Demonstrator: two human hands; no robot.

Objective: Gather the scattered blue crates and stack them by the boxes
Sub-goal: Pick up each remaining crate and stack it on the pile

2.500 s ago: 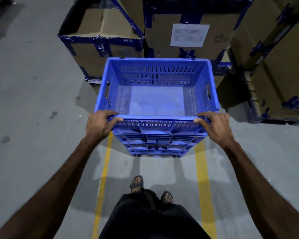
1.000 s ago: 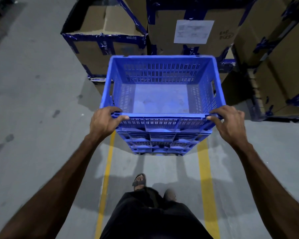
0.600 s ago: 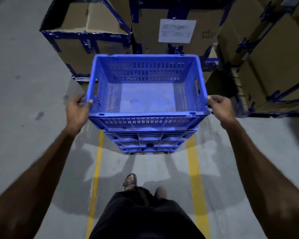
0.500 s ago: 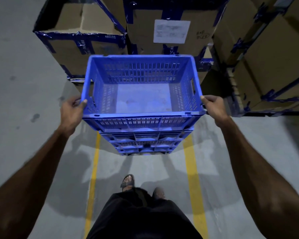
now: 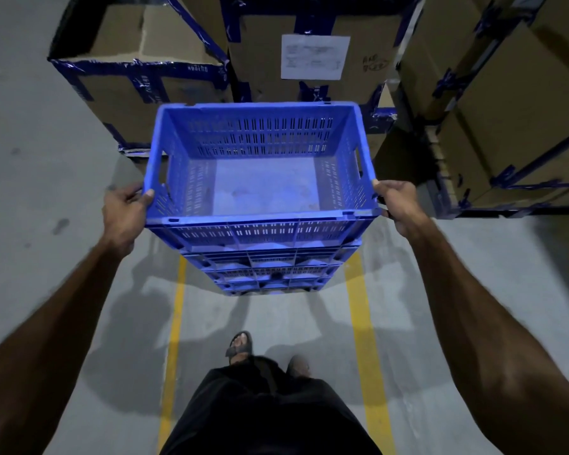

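Observation:
A stack of blue slotted crates (image 5: 263, 254) stands on the grey floor just in front of the cardboard boxes (image 5: 312, 57). The top crate (image 5: 260, 136) is empty, its pale floor showing. My left hand (image 5: 124, 211) grips the top crate's left side wall near the front corner, thumb on the rim. On the opposite side, my right hand (image 5: 398, 205) grips the right rim near the front corner. The lower crates are mostly hidden under the top one.
Tall cardboard boxes bound with blue tape rise behind the stack; an open one (image 5: 138, 70) is at the left and more boxes (image 5: 513, 103) stand on the right. Two yellow floor lines (image 5: 362, 339) run toward me. My sandalled feet (image 5: 240, 344) are below.
Both hands left the front rim of the top crate and slid outward to its left and right sides. The stack stayed in place by the boxes.

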